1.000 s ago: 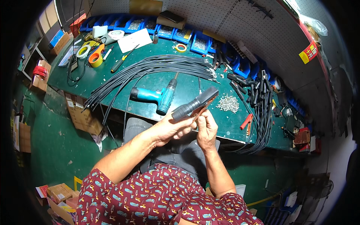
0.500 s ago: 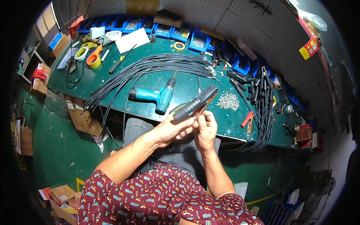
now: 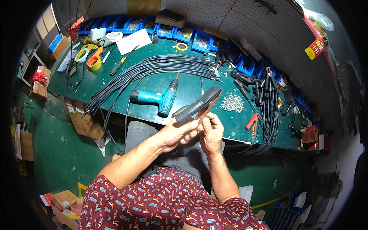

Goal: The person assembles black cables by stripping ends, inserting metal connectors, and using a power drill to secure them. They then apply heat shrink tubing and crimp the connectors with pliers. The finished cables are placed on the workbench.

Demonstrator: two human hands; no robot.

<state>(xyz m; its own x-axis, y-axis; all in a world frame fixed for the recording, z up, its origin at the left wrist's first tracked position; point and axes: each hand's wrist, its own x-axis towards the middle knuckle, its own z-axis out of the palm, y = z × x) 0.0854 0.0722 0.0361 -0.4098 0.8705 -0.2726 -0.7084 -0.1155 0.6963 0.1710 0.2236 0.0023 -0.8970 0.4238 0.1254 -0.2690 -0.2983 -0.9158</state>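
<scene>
Green bench (image 3: 237,126) beyond, black clamp (image 3: 198,105) juts from left hand (image 3: 175,134)

A pale grey panel wall (image 3: 214,15) dotted with small holes rose behind the back edge of the long green workbench tabletop (image 3: 237,123), and a long red strip (image 3: 306,21) bearing a red-and-yellow paper sign (image 3: 314,47) ran above its right end. A smooth green floor (image 3: 57,157) spread below the front left corner, and a light grey shelf (image 3: 32,58) stood beyond the left edge. Bright white light fell across the tabletop, while the floor under its front right edge lay in shadow.
</scene>
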